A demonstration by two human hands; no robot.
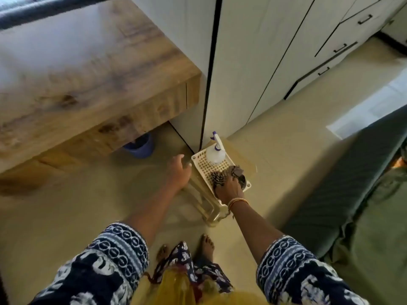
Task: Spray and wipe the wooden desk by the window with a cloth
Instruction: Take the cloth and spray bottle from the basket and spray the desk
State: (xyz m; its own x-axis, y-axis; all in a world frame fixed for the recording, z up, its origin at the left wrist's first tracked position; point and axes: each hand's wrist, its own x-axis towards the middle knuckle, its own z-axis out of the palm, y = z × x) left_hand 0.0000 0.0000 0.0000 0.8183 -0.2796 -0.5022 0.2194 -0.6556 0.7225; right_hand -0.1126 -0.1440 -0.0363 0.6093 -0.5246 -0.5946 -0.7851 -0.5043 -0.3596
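Observation:
The wooden desk (83,69) fills the upper left, below a window frame. On the floor to its right stands a white plastic basket (203,167). Inside it a clear spray bottle (215,154) with a purple and white nozzle stands upright at the far end. A dark patterned cloth (235,171) lies crumpled at the near end. My right hand (229,189) reaches into the basket and grips the cloth. To the left of the basket my left hand (178,170) hovers with loosely curled fingers, holding nothing.
White cupboard doors (264,62) with black handles rise behind the basket. A blue bucket (141,146) sits under the desk. A green mattress (352,194) lies on the floor at right. My bare feet (206,244) stand on the beige floor.

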